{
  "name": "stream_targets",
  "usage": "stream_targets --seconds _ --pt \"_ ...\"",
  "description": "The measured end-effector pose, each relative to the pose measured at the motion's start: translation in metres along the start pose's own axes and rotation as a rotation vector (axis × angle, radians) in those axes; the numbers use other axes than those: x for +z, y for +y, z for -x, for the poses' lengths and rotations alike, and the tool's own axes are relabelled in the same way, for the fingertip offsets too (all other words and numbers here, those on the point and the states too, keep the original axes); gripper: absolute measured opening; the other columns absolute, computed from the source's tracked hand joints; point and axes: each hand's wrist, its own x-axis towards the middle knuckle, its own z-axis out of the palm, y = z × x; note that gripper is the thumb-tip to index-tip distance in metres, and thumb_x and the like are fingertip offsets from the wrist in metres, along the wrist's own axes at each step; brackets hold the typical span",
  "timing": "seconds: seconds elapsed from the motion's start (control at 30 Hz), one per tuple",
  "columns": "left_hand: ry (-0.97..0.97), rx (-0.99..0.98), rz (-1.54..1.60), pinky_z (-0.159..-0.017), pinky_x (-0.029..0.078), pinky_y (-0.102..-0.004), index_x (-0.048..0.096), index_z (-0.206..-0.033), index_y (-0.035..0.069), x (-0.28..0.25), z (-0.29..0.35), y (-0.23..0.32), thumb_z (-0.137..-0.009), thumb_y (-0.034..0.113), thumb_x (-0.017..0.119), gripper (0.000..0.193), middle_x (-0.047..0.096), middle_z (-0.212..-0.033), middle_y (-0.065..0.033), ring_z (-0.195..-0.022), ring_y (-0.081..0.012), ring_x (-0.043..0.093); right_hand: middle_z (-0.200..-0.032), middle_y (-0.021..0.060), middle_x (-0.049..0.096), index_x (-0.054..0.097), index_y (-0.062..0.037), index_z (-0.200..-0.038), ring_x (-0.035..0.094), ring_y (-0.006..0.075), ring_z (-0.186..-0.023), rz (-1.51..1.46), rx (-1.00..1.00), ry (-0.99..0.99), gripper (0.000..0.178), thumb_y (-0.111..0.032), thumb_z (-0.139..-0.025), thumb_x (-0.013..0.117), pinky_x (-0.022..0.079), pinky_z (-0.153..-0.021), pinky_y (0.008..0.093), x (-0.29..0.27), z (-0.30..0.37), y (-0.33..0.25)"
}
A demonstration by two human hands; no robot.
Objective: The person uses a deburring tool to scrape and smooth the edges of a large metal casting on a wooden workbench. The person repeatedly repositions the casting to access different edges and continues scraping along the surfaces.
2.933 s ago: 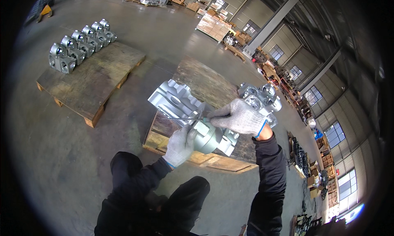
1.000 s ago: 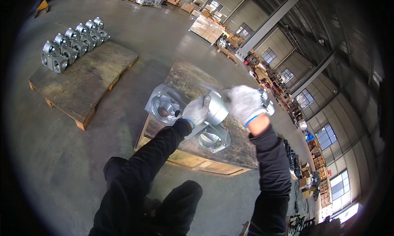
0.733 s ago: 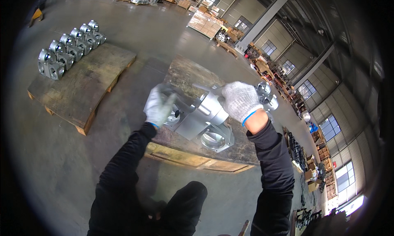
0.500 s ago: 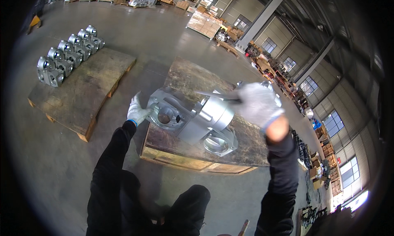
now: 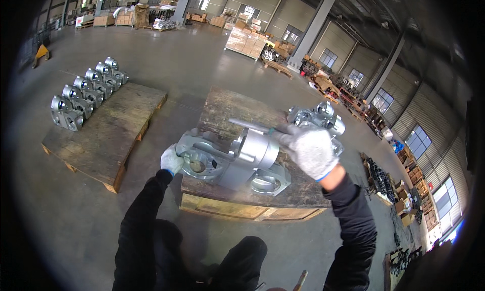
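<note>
A large silver metal casting (image 5: 258, 150), with a thick round collar on top and ring-shaped openings at both ends, lies on a worn wooden platform (image 5: 227, 101). My left hand (image 5: 172, 160), in a white glove, grips the casting's left end. In my gloved right hand (image 5: 312, 147) is a long, flat grey tool that looks like a file (image 5: 246, 124). Its blade points left, just above the collar; I cannot tell whether it touches the metal. Most of the handle is hidden by the glove.
More silver castings (image 5: 336, 125) sit at the platform's right end, behind my right hand. On the left, a wooden pallet (image 5: 108, 139) carries a row of similar castings (image 5: 83, 91). Stacked cartons (image 5: 246, 40) stand farther back. Dark parts (image 5: 380, 180) lie on the floor at right.
The view has tilted up, so the scene sits lower. My right hand and the file have shifted a little left over the collar. My left hand has closed more around the casting's end.
</note>
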Motion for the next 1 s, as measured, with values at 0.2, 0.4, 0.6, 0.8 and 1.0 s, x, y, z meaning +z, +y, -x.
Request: stream_targets --seconds 0.2,0.4,0.6,0.8,1.0 --pt "0.090 -0.001 -0.200 -0.107 0.053 -0.0459 0.066 -0.134 -0.001 -0.013 0.073 0.018 -0.079 0.025 0.079 0.063 0.068 -0.132 -0.0275 -0.124 -0.0428 0.065 -0.091 0.0117 0.078 0.085 -0.0218 -0.109 0.076 0.0331 -0.082 -0.316 0.137 -0.211 0.027 -0.030 -0.085 0.074 0.061 -0.073 0.0436 -0.026 -0.025 0.010" --pt "0.112 -0.027 -0.166 -0.107 0.053 -0.0458 0.065 -0.134 0.000 -0.013 0.077 0.027 -0.079 0.027 0.080 0.064 0.068 -0.132 -0.0260 -0.125 -0.0417 0.065 -0.108 0.0137 0.081 0.082 -0.0140 -0.120 0.080 0.0288 -0.089 -0.460 0.275 -0.423 0.032 -0.024 -0.090 0.078 0.063 -0.083 0.0387 -0.027 -0.022 0.049" --pt "0.021 -0.067 -0.138 -0.109 0.052 -0.0455 0.061 -0.140 0.000 -0.020 0.077 0.032 -0.079 0.028 0.080 0.069 0.065 -0.140 -0.0259 -0.130 -0.0409 0.062 -0.109 0.0140 0.080 0.082 -0.0141 -0.119 0.079 0.0295 -0.093 -0.552 0.189 -0.324 0.030 -0.028 -0.092 0.077 0.062 -0.084 0.0379 0.005 -0.006 0.057" --pt "0.025 -0.104 -0.156 -0.112 0.050 -0.0455 0.057 -0.144 0.000 -0.012 0.075 0.026 -0.080 0.029 0.078 0.073 0.059 -0.148 -0.0272 -0.136 -0.0400 0.059 -0.098 0.0160 0.080 0.084 -0.0178 -0.114 0.078 0.0335 -0.088 -0.453 0.240 -0.332 0.028 -0.028 -0.089 0.076 0.062 -0.081 0.0414 -0.027 -0.013 0.044" --pt "-0.141 -0.103 -0.074 -0.114 0.049 -0.0466 0.042 -0.155 0.000 -0.050 0.076 0.047 -0.077 0.028 0.089 0.095 0.051 -0.152 -0.0270 -0.137 -0.0430 0.057 -0.098 0.0108 0.081 0.085 -0.0264 -0.114 0.077 0.0321 -0.088 -0.222 0.293 -0.362 0.029 -0.033 -0.087 0.077 0.061 -0.081 0.0424 -0.016 -0.031 0.043"
